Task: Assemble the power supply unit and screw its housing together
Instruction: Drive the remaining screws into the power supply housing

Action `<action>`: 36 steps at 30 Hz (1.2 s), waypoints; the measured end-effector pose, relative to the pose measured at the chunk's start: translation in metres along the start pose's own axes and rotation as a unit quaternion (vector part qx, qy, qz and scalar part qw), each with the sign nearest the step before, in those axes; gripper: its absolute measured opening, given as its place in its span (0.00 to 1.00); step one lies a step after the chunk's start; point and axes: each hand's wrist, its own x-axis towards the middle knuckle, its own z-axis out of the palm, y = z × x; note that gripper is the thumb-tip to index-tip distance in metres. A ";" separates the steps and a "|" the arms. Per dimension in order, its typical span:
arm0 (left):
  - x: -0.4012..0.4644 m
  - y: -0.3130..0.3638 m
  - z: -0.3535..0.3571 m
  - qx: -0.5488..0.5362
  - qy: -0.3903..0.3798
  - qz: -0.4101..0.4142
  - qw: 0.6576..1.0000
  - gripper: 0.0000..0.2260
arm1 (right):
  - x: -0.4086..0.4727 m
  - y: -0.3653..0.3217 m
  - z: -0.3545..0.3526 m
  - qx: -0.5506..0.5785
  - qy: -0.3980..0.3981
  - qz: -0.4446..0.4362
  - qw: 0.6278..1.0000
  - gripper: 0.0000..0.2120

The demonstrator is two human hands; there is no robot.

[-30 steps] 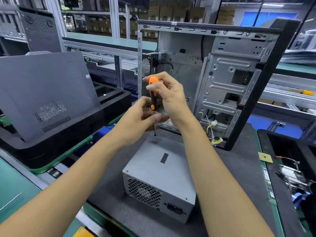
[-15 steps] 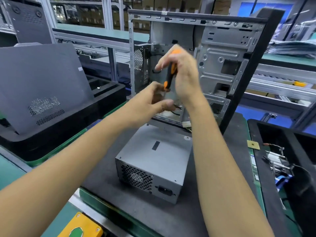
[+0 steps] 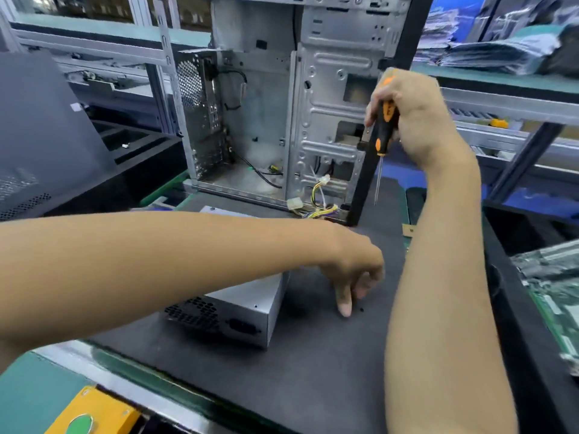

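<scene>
The grey power supply unit (image 3: 247, 303) lies on the black mat (image 3: 313, 371), largely hidden under my left forearm. My left hand (image 3: 354, 274) reaches down to the mat right of the unit, thumb and fingers pointing down beside a small black screw (image 3: 362, 308); blur hides whether they touch it. My right hand (image 3: 413, 120) is raised and grips an orange and black screwdriver (image 3: 383, 126), its shaft pointing down in front of the open computer case (image 3: 282, 104).
Yellow cable bundles (image 3: 319, 202) hang out at the case's base. A dark side panel (image 3: 47, 126) leans at left in a black tray. A green circuit board (image 3: 554, 302) lies at right. A yellow button box (image 3: 91, 415) sits at the near edge.
My left hand left the screwdriver and dropped to the mat right of the power supply. My right hand carried the screwdriver up and to the right. The view shifted right.
</scene>
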 end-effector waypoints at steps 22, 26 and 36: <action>-0.139 -0.113 -0.001 -0.301 0.396 -0.046 0.866 0.03 | -0.002 -0.028 0.072 0.187 -0.089 -0.054 0.977 0.06; -0.127 -0.121 0.016 -0.345 0.424 -0.026 0.837 0.04 | 0.000 -0.021 0.079 0.184 -0.072 -0.049 0.979 0.09; -0.107 -0.123 0.017 -0.546 0.440 0.036 0.712 0.04 | 0.006 -0.012 0.065 0.185 -0.011 -0.099 0.978 0.09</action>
